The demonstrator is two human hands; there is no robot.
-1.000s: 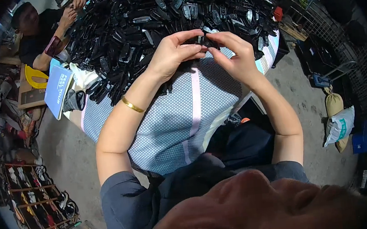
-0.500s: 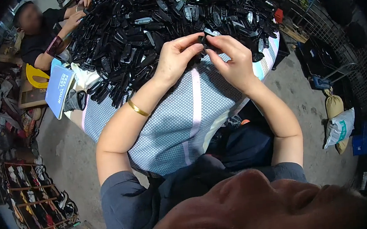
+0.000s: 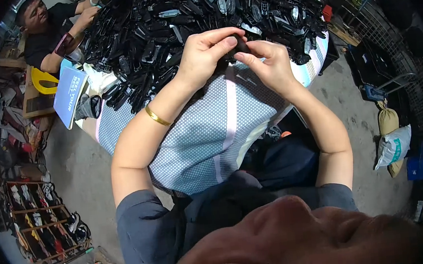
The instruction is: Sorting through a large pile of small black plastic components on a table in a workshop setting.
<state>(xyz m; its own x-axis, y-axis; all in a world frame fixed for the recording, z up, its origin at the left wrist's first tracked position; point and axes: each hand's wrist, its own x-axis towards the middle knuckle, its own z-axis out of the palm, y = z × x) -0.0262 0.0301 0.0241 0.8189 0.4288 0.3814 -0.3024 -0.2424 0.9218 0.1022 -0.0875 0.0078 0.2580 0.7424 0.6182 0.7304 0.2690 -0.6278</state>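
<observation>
Two hands pinching one small black remote casing (image 3: 240,46): left hand (image 3: 207,52) and right hand (image 3: 270,66) closed on it, above heaped black casings (image 3: 170,19).

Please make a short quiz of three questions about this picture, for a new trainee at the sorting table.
1. True or false: both hands pinch one small black part.
2. What is on the wrist of the left hand? A) a gold bangle B) a red watch C) nothing
3. What covers the table under the pile of black parts?

Key:
1. True; the right hand meets the left on it.
2. A, the gold bangle.
3. A blue dotted cloth with a pale stripe.
</observation>
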